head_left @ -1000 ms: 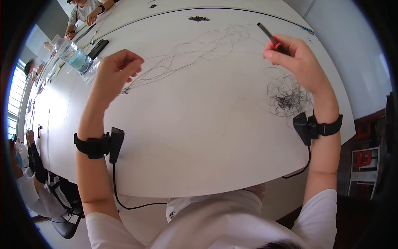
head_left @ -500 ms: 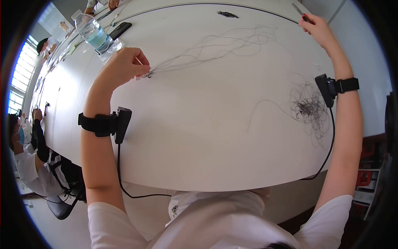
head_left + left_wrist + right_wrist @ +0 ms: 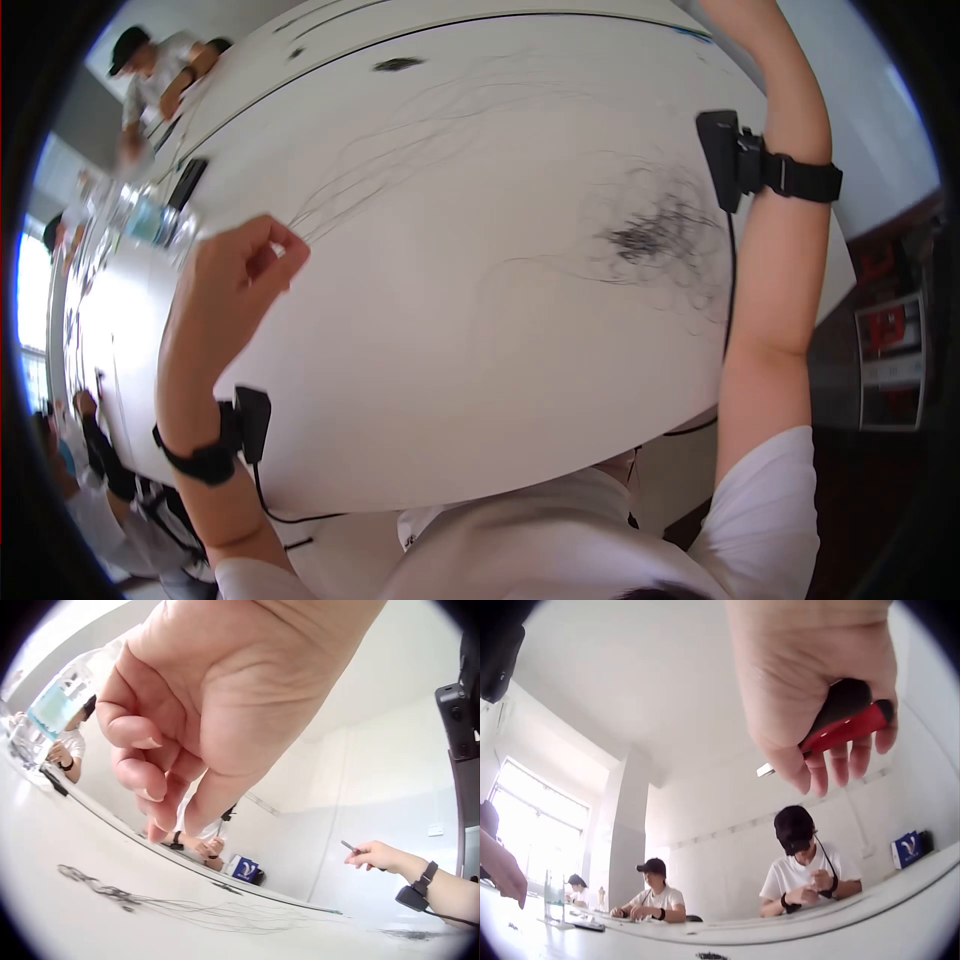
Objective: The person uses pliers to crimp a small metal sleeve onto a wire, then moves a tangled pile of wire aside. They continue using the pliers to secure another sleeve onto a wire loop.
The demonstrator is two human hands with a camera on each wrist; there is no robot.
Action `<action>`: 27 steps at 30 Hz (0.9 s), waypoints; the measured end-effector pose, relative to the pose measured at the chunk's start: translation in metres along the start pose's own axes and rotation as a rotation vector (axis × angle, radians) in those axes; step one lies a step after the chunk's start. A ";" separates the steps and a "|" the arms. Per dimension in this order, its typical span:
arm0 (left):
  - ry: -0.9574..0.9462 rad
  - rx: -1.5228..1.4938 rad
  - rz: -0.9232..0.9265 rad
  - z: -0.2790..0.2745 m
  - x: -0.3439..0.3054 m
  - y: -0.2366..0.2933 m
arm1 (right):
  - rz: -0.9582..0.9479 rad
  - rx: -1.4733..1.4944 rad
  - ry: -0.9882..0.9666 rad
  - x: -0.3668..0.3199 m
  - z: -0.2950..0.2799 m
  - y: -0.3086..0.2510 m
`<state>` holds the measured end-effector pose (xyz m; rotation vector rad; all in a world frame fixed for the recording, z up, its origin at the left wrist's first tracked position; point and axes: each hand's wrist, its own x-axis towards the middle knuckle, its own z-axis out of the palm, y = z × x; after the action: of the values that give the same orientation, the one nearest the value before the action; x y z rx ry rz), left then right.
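My left hand [image 3: 235, 290] hovers over the left of the white table, its thumb and fingertips drawn together. In the left wrist view nothing shows between those fingertips, and I cannot tell whether they pinch a fine thread. Long thin dark strands [image 3: 400, 145] stretch across the table beyond that hand; their knotted end [image 3: 97, 883] lies below it. At the far right, my right hand [image 3: 817, 682] grips a tool with a red-and-black handle [image 3: 851, 729] and a narrow metal tip [image 3: 347, 844]. The head view cuts off its fingers. A loose tangle of strands [image 3: 640, 240] lies left of the right forearm.
A small dark bundle [image 3: 398, 64] lies farther back on the table. At the left stand a clear plastic bottle [image 3: 150, 220] and a black phone [image 3: 188, 183]. Several people sit around the table, one with a black cap [image 3: 793, 825]. A wall borders the right side.
The right hand has moved outward and away to the far right with its tool, mostly leaving the head view. The left hand keeps its fingertips together. The head view has shifted.
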<state>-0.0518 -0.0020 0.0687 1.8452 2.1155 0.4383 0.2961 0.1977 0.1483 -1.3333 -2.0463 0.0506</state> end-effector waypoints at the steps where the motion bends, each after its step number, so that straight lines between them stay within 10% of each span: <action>1: -0.075 -0.046 0.028 0.002 0.003 0.015 | 0.036 0.058 -0.110 0.003 -0.011 -0.004; 9: -0.178 -0.121 0.512 0.071 0.024 0.114 | -0.011 0.073 -0.246 -0.041 -0.065 0.002; 27: -0.076 0.079 0.639 0.110 0.039 0.147 | 0.029 0.126 -0.130 -0.059 -0.074 0.002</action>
<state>0.1211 0.0594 0.0289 2.5217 1.4714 0.4110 0.3529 0.1267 0.1739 -1.3110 -2.0937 0.2818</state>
